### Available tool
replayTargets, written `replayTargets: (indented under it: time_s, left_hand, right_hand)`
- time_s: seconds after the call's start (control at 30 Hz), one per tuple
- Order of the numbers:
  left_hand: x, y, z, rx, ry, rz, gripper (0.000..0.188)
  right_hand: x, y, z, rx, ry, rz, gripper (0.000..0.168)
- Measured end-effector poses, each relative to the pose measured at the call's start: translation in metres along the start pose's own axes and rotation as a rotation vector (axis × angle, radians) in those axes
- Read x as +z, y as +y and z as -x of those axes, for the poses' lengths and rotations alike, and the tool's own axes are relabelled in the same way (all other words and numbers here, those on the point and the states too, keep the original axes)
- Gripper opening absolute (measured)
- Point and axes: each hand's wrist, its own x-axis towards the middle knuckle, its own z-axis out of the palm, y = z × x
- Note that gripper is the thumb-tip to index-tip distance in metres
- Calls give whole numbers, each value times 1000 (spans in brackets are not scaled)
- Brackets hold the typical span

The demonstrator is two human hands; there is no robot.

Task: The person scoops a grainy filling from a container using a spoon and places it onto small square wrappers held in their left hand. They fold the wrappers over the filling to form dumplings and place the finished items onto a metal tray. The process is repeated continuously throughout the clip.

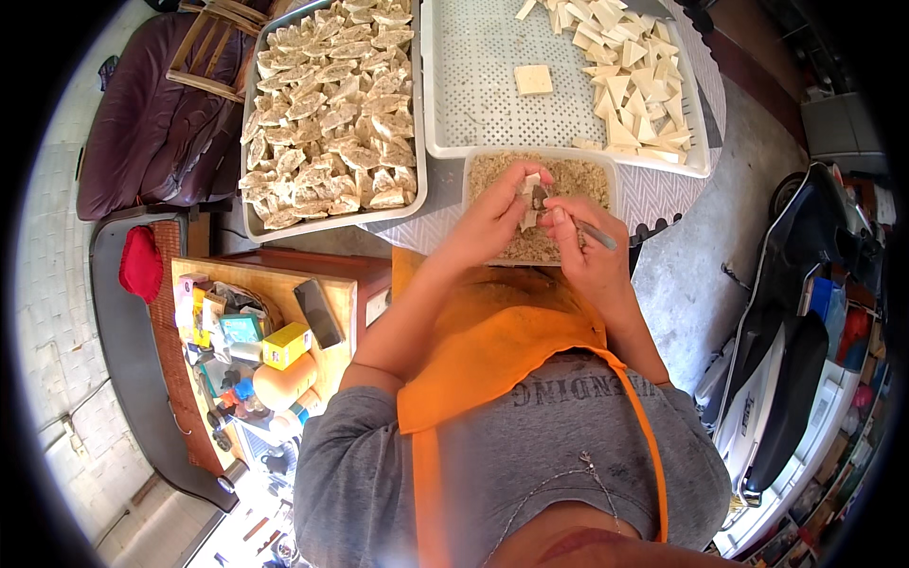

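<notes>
My left hand (501, 206) holds a pale triangular piece, seemingly tofu (530, 219), over a plastic tub (469, 177) of crumbly light-brown filling (579, 174). In my right hand (586, 231) is a metal utensil (596, 234), likely a small spoon or knife, its tip against the piece; the fingers partly hide it. Beyond the tub stands a white perforated tray (476, 106) with a heap of cut pale triangles (632, 106) at its right and a square slab (533, 80) nearer its middle. To the left, a metal tray (422, 142) holds rows of filled pieces (334, 121).
The trays rest on a cloth-covered table (405, 227). At left are a wooden side table (341, 295) with a phone (318, 312) and boxes, a purple padded seat (153, 106) and a wooden rack (209, 53). A motor scooter (767, 355) stands at right.
</notes>
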Motion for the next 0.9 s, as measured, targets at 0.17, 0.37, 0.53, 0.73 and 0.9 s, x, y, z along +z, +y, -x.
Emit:
replayTargets:
  time_s: [0.17,0.37,0.53,0.73,0.9]
  left_hand:
    - [-9,-7,-7,155,-90,-163,31]
    - [-12,-3,-4,113,-100,-159,29]
    - [-10,18,-9,-12,-62,-147,27]
    - [-14,14,-14,-88,8,-6,22]
    - [-19,6,-11,-136,57,371,24]
  right_hand:
    - [2,6,-8,-60,-41,42,11]
    - [-11,2,-12,212,-96,-246,14]
    - [-17,9,-12,290,-38,-337,18]
    - [-23,12,-20,328,18,-439,20]
    - [-21,38,-37,199,-165,396,23]
